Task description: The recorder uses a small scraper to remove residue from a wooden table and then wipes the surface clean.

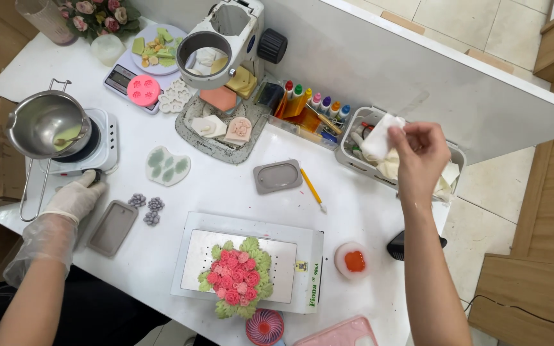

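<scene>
Reaching out two ways, the person sits at a white worktop (226,192). The flat heating plate (251,263) in front of them is the landmark. On it sits a round bunch of pink wax flowers with green leaves (238,285). Just past its near edge is a small pink fan (265,325); to its right is a little cup of orange stuff (354,260).

Left of the plate lies a grey mould (113,227), and beyond that the left hand (78,197) — in a thin clear glove — has its fingers curled at the knob of a small white burner (88,154). It looks like the heat is being set under the metal pot (45,123), which holds a bit of pale green melted wax.

Far right of the plate, the bare right hand (421,157) pinches a white tissue (381,138) over a white basket (354,160). I think wiping comes next, and that calls for a soft touch.

Behind the plate stand a magnifier lamp (226,41), colour bottles (315,101) and a scale (126,80). The floor is pale tile, with wood panels at the right.
</scene>
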